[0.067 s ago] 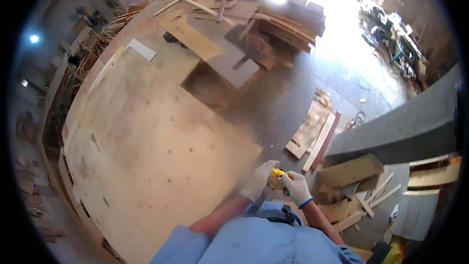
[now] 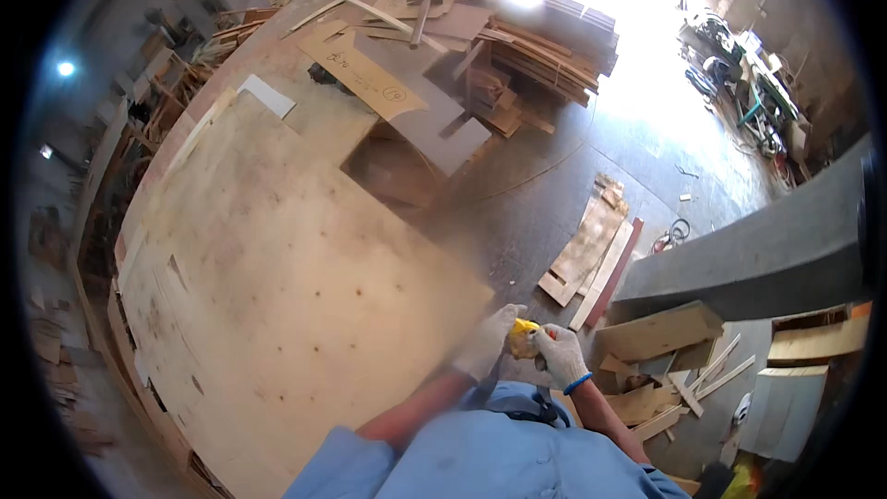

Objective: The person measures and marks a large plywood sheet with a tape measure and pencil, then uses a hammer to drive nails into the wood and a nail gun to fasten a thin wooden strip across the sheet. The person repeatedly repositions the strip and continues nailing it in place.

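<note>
Both my hands wear whitish knit gloves and meet just past the near right corner of a big plywood sheet [image 2: 249, 305]. Between them is a small yellow object [image 2: 522, 336] with a clear or pale lower part and a bit of red; its kind is too small to make out. My right hand [image 2: 562, 356], blue-cuffed, is closed around its right side. From the left, my left hand [image 2: 488, 342] curls against the same object; haze blurs some of its fingers. The plywood carries dark dots and a few dark patches.
Ahead lie brown template boards [image 2: 370, 79] and a stack of planks [image 2: 545, 55]. Several boards [image 2: 587, 236] rest on the grey floor at right, near a grey beam-like slab [image 2: 758, 240]. Wood offcuts [image 2: 661, 388] are heaped beside my right arm. A clutter pile [image 2: 748, 83] stands far right.
The view has shifted very slightly and looks sharper, so markings on the brown board show better. My hands stay in nearly the same place with the yellow object.
</note>
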Motion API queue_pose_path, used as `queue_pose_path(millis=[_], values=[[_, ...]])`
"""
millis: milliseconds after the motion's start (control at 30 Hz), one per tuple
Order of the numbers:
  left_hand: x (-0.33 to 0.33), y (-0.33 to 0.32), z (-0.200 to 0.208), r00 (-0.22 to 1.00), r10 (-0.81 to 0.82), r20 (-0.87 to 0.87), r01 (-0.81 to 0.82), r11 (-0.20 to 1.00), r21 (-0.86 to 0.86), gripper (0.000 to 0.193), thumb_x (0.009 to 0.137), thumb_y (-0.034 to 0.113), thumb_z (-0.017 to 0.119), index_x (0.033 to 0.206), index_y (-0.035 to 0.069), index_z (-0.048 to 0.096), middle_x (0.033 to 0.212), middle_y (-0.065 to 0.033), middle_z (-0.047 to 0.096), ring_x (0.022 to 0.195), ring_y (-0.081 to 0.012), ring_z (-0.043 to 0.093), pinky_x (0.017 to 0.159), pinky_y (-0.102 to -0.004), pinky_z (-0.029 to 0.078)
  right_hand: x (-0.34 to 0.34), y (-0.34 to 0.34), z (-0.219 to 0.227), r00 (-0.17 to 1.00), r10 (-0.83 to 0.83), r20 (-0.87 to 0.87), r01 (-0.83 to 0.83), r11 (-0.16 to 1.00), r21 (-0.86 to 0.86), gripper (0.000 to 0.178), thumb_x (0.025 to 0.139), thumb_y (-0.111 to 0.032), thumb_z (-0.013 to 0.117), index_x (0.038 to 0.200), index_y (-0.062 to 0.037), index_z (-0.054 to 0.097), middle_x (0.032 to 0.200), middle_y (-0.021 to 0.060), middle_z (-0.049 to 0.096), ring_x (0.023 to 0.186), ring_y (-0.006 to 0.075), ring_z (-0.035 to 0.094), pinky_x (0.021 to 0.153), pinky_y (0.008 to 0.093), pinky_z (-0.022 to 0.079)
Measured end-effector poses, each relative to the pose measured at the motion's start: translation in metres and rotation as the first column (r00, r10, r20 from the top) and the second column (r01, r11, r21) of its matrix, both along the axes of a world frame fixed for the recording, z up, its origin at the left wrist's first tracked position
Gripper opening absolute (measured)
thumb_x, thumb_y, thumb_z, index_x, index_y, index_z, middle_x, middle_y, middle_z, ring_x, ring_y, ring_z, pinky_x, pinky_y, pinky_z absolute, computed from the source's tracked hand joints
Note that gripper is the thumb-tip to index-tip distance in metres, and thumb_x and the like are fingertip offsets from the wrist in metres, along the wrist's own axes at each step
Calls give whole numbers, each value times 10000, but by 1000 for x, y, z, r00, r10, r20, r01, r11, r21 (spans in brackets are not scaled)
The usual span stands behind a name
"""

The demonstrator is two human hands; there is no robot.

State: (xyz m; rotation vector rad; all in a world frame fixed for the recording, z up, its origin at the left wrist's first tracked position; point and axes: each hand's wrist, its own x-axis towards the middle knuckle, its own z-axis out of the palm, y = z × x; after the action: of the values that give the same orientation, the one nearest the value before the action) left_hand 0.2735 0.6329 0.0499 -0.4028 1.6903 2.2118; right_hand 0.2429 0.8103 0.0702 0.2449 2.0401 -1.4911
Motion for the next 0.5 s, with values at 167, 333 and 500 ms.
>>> queue_pose_path(millis=[167, 333, 500], values=[[-76, -16, -100, 886, -69, -458, -159, 884, -440, 389, 1069, 315, 513, 1348, 60, 604, 1193, -113, 677, 1053, -215, 648, 892, -350, 533, -108, 2, -57, 989, 38, -140, -21, 993, 120, 343, 1001, -362, 624, 864, -59, 709, 636, 14, 614, 480, 80, 544, 432, 268, 406], [-128, -88, -37, 941, -261, -214, -49, 520, -853, 327, 1010, 254, 617, 1259, 48, 668, 1164, -106, 708, 1056, -256, 665, 944, -377, 528, -240, -32, -35, 994, -12, -107, 21, 997, 81, 426, 1000, -449, 613, 876, -60, 733, 675, 35, 668, 472, 84, 555, 427, 252, 401], [-144, -125, -93, 848, 521, -100, -525, 798, -296, 339, 1044, 253, 591, 1291, 30, 655, 1143, -72, 700, 925, -170, 680, 835, -336, 561, -411, -108, -34, 988, 6, -157, -1, 1000, 31, 472, 983, -527, 636, 901, -76, 748, 663, 34, 671, 453, 96, 551, 404, 262, 389]])
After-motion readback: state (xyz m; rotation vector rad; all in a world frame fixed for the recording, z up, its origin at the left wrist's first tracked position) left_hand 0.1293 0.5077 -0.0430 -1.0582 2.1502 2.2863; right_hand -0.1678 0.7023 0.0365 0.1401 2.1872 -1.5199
